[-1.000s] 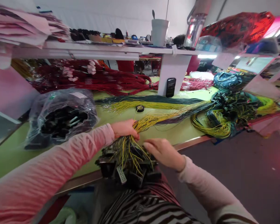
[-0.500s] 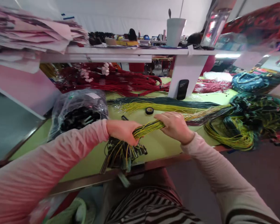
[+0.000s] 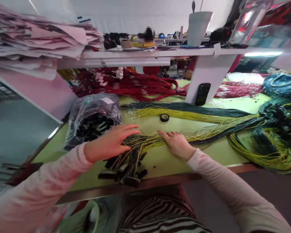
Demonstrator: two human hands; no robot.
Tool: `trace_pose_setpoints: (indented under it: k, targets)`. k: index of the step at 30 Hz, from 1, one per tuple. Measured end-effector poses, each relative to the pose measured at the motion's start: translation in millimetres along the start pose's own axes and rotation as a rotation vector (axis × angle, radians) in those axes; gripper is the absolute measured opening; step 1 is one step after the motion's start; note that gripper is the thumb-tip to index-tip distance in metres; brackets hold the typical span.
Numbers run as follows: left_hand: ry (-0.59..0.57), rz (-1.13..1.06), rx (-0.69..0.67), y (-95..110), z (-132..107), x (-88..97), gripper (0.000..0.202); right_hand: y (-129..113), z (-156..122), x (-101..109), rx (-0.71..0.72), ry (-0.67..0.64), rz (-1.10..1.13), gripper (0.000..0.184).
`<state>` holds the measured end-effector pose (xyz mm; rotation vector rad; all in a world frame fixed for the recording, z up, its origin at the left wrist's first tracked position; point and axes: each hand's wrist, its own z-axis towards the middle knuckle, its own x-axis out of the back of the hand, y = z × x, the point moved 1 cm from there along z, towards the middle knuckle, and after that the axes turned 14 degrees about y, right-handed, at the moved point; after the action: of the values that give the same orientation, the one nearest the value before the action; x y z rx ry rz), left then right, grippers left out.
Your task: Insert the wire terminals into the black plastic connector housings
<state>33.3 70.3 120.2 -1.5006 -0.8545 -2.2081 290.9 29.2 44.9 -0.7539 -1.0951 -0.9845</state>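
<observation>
A long bundle of yellow and dark wires (image 3: 155,142) lies along the yellow-green tabletop. My right hand (image 3: 178,144) is closed over the middle of this bundle, its index finger reaching forward along the wires. At the bundle's left end, my left hand (image 3: 109,142) is open, thumb and fingers apart, just beside the wires and holding nothing. Below it, black connectors (image 3: 132,180) on the wire ends spread near the table's front edge. A roll of black tape (image 3: 164,117) lies behind the bundle.
A clear plastic bag (image 3: 93,105) of black parts stands at the left. Behind lie more yellow and green wires (image 3: 184,113) and red wires (image 3: 135,84). A black phone (image 3: 203,94) leans on the shelf post. Coiled wires (image 3: 269,153) sit at the right.
My left hand has let go of the wire bundle and moved left, opening. The bundle has come down onto the table, and its connectors now spread out there. My right hand has lowered with it.
</observation>
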Motion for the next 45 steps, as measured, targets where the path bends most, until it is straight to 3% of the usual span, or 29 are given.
trace_pose_setpoints:
  k: [3,7,12,15,20,25,30,35,41,45]
  targets:
    - [0.024,0.076,-0.057,16.8,-16.6,-1.0,0.015,-15.2,14.9,-0.6,0.028,-0.044,-0.001,0.066]
    - [-0.002,0.237,0.012,33.6,-24.2,-26.6,0.028,-24.6,25.1,0.7,0.021,-0.058,0.000,0.064]
    - [0.072,0.325,0.029,31.8,-19.2,-48.9,0.026,-26.2,27.4,7.8,-0.005,-0.039,-0.016,0.059]
    - [0.122,0.347,0.031,22.4,-15.4,-37.4,0.029,-25.7,27.3,12.0,-0.018,-0.049,-0.014,0.060]
    - [0.254,0.451,-0.026,5.0,-10.5,1.3,0.039,-25.5,28.2,12.6,-0.036,-0.076,0.021,0.056]
    - [0.113,0.333,-0.300,-9.9,-14.7,-4.0,0.037,-24.1,30.6,6.8,-0.036,-0.089,0.057,0.050]
    - [0.192,0.174,-0.199,-17.7,-21.3,-10.5,0.036,-22.4,32.0,5.3,-0.030,-0.064,0.062,0.051]
    - [0.208,0.244,-0.095,-15.5,-26.4,-10.4,0.027,-21.8,32.1,4.8,-0.037,-0.042,0.066,0.052]
    - [0.110,0.182,-0.028,-9.6,-30.3,-23.9,0.022,-22.3,33.3,4.4,-0.062,-0.019,0.094,0.050]
    - [0.026,0.137,-0.015,-7.4,-23.9,-5.2,0.015,-21.5,32.2,3.9,-0.060,-0.029,0.111,0.051]
